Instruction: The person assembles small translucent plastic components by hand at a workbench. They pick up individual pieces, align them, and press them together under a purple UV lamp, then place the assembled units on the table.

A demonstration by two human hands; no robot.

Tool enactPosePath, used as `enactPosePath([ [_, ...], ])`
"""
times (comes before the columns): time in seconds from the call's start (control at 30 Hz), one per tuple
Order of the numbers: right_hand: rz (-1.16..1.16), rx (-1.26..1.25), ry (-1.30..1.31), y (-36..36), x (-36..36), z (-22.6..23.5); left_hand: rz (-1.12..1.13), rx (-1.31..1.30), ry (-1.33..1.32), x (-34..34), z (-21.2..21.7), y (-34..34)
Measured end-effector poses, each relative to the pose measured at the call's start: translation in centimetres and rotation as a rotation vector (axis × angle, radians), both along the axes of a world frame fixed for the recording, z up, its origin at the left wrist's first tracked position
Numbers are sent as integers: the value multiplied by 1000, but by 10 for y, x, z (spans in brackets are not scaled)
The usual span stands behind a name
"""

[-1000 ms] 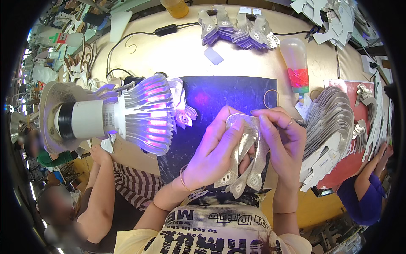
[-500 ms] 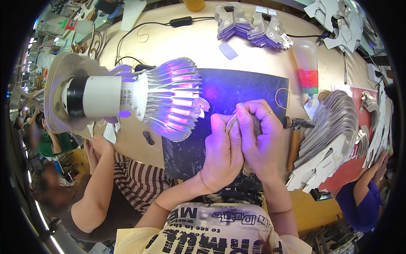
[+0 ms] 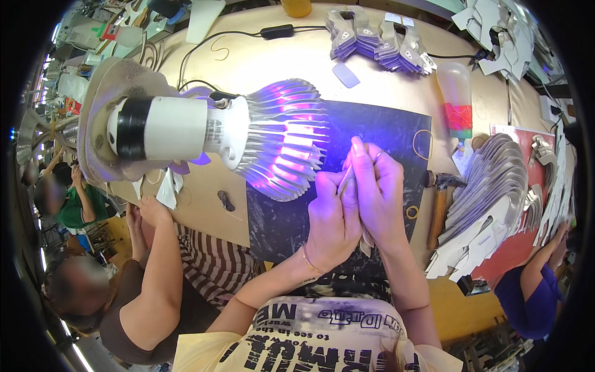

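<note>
Both hands meet over a dark mat (image 3: 396, 133), closed on one thin greyish piece of sheet material, perhaps leather or fabric. My left hand (image 3: 334, 217) grips a folded edge between thumb and curled fingers. Against it, my right hand (image 3: 381, 186) pinches the same greyish piece (image 3: 366, 240), thumb pointing away from me. A strip of it shows between the hands and a tip hangs below them; the rest is hidden. Close on the left, a finned lamp (image 3: 285, 139) throws purple light over the mat and my fingers.
At right are a hammer (image 3: 437, 211), a fanned stack of grey pieces (image 3: 480, 192), a red board (image 3: 534, 204) and a bottle (image 3: 455, 93). More stacked pieces (image 3: 378, 40) lie at the back. Rubber bands (image 3: 411, 212) rest on the mat. A co-worker's arm (image 3: 155, 248) is at left.
My right hand has straightened and turned, its thumb now higher over the greyish piece. A small rubber band has come into sight beside it. The whole view has shifted slightly, with the lamp further right.
</note>
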State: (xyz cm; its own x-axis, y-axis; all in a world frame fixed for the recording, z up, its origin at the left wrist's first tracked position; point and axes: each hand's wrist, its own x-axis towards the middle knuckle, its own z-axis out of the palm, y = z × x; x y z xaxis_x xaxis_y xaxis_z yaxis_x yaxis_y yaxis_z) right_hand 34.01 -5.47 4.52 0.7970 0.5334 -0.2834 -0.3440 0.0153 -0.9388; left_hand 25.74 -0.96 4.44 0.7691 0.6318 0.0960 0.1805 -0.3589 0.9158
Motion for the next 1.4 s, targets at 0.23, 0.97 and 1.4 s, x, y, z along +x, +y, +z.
enactPosePath([
  [0.23,6,51,193,2,5,-2,-9,87,-48,-2,-2,4],
  [0.97,40,53,205,-19,18,6,-195,-723,-123,-10,-4,10],
  [1.4,76,-188,-488,-70,15,13,-281,-992,-115,-21,18,34],
])
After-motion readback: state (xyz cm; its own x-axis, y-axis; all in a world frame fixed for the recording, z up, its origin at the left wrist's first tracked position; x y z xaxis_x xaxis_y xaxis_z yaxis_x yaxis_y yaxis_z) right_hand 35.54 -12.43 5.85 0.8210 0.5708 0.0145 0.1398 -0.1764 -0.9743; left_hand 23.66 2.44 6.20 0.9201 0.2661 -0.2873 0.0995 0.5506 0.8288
